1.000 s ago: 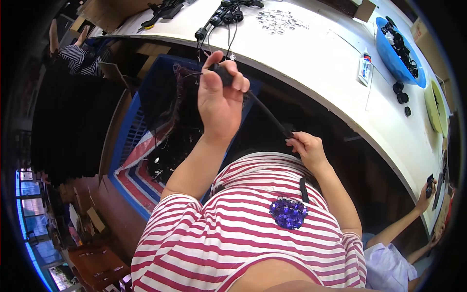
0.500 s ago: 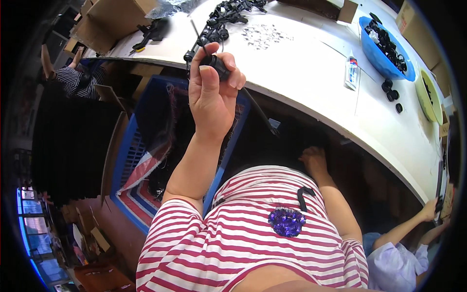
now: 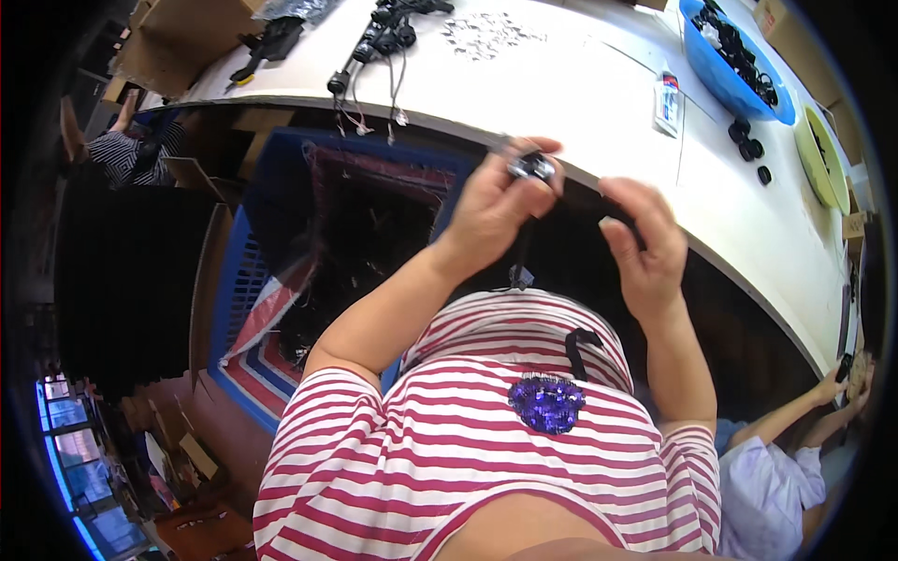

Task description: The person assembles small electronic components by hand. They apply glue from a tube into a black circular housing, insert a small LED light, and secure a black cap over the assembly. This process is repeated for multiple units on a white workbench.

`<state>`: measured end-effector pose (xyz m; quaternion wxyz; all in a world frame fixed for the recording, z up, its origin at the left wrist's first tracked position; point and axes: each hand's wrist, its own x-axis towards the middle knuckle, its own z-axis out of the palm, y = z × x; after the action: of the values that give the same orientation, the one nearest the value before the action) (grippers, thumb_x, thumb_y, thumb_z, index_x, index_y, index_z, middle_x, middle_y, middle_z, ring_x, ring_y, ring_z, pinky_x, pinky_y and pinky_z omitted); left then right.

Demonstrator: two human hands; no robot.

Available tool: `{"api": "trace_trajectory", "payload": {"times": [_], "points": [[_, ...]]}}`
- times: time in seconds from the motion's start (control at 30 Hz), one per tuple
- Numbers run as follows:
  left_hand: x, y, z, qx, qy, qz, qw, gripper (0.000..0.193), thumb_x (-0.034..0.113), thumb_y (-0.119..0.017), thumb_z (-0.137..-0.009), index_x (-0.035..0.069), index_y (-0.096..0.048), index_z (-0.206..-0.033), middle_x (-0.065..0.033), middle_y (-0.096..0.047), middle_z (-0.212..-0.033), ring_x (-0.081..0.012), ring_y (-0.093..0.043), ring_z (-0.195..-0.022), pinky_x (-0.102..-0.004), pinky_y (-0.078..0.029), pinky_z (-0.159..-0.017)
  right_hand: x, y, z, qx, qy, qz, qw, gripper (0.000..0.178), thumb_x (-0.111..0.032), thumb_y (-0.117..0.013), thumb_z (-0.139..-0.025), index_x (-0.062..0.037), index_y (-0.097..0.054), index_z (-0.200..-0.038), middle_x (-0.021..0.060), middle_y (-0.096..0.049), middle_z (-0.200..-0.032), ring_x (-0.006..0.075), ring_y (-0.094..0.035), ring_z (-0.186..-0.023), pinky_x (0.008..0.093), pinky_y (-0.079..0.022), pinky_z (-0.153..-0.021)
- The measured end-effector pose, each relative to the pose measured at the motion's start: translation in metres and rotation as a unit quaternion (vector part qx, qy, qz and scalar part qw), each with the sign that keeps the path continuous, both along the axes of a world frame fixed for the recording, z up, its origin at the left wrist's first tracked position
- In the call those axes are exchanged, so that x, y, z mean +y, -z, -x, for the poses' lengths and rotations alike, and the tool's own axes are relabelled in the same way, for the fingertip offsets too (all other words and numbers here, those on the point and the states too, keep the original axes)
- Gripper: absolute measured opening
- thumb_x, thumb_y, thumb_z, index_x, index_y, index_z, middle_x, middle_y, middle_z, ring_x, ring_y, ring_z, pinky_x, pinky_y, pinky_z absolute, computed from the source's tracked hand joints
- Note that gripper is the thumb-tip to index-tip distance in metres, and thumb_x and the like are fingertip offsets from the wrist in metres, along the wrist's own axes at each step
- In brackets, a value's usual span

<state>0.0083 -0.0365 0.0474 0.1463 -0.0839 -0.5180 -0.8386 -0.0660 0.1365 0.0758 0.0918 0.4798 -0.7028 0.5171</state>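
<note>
My left hand (image 3: 494, 204) is closed around a small round black part (image 3: 531, 168) with a shiny end, held just off the table's front edge. A dark cable seems to hang below that fist, toward my striped shirt. To its right, my right hand (image 3: 647, 245) is raised with thumb and fingers apart and nothing between them; motion blurs its fingertips. On the table, left of my hands, lie several black cylindrical fittings (image 3: 379, 42) with thin wires dangling over the edge.
Below the white table (image 3: 571, 103) stands a blue basket (image 3: 245, 280) with dark contents. A tube (image 3: 667, 105), black caps (image 3: 745, 140), a blue basin (image 3: 711, 79) and a yellow-green basin (image 3: 821, 178) are on the right. A cardboard box (image 3: 178, 51) stands at far left; co-workers sit both sides.
My left hand has moved right and a little lower with the black part, turning its shiny end into sight. My right hand has come up from beneath the table edge toward it.
</note>
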Motion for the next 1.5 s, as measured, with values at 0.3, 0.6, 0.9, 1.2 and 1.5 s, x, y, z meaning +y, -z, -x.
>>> {"api": "trace_trajectory", "payload": {"times": [0.3,0.6,0.9,1.2,1.5], "points": [[0.036,0.026,0.008,0.004,0.115,0.085,0.99,0.046,0.025,-0.059,-0.086,0.001,-0.039,-0.12,-0.002,-0.048,-0.096,-0.0073,-0.047,-0.088,-0.0226,-0.04,-0.082,0.005,-0.007,0.007,-0.097,-0.066,-0.022,0.993,0.011,-0.001,-0.064,-0.076,0.0016,-0.065,-0.088,0.0101,-0.059,-0.096,0.0158,-0.058,-0.081,0.0242,-0.048,-0.066],[0.038,0.037,0.019,0.034,0.096,0.011,0.995,0.032,0.007,-0.055,-0.085,0.004,-0.044,-0.115,-0.0017,-0.049,-0.096,-0.0066,-0.045,-0.084,-0.0189,-0.04,-0.074,-0.009,-0.007,0.008,-0.272,-0.085,0.113,0.952,0.012,-0.003,-0.055,-0.085,0.0026,-0.062,-0.093,0.009,-0.06,-0.09,0.0112,-0.058,-0.073,0.0197,-0.048,-0.057],[0.017,0.066,0.0,-0.061,-0.058,0.119,0.989,0.045,0.021,-0.058,-0.086,0.004,-0.04,-0.122,-0.0044,-0.05,-0.107,-0.0096,-0.049,-0.093,-0.0218,-0.039,-0.082,-0.004,0.028,0.016,-0.367,-0.042,-0.06,0.927,0.014,-0.01,-0.06,-0.083,0.0015,-0.062,-0.09,0.0035,-0.062,-0.076,0.0074,-0.057,-0.068,0.0179,-0.045,-0.064],[0.006,0.023,0.007,0.048,-0.258,0.473,0.841,0.022,0.005,-0.071,-0.067,0.008,-0.063,-0.088,-0.0028,-0.062,-0.082,-0.0157,-0.055,-0.068,-0.0258,-0.041,-0.066,0.005,0.032,0.01,-0.413,-0.102,-0.053,0.903,0.018,-0.015,-0.059,-0.084,0.0023,-0.062,-0.087,0.0023,-0.058,-0.066,0.0064,-0.053,-0.061,0.0191,-0.045,-0.057],[0.013,0.011,0.002,-0.074,-0.143,0.457,0.875,0.008,0.011,-0.065,-0.077,0.004,-0.066,-0.081,-0.0043,-0.061,-0.068,-0.0134,-0.052,-0.06,-0.0251,-0.041,-0.055,0.019,0.019,0.019,-0.353,-0.06,-0.176,0.917,0.019,-0.019,-0.056,-0.086,-0.0006,-0.059,-0.091,0.0008,-0.056,-0.067,0.0047,-0.052,-0.059,0.0172,-0.043,-0.051]]}}
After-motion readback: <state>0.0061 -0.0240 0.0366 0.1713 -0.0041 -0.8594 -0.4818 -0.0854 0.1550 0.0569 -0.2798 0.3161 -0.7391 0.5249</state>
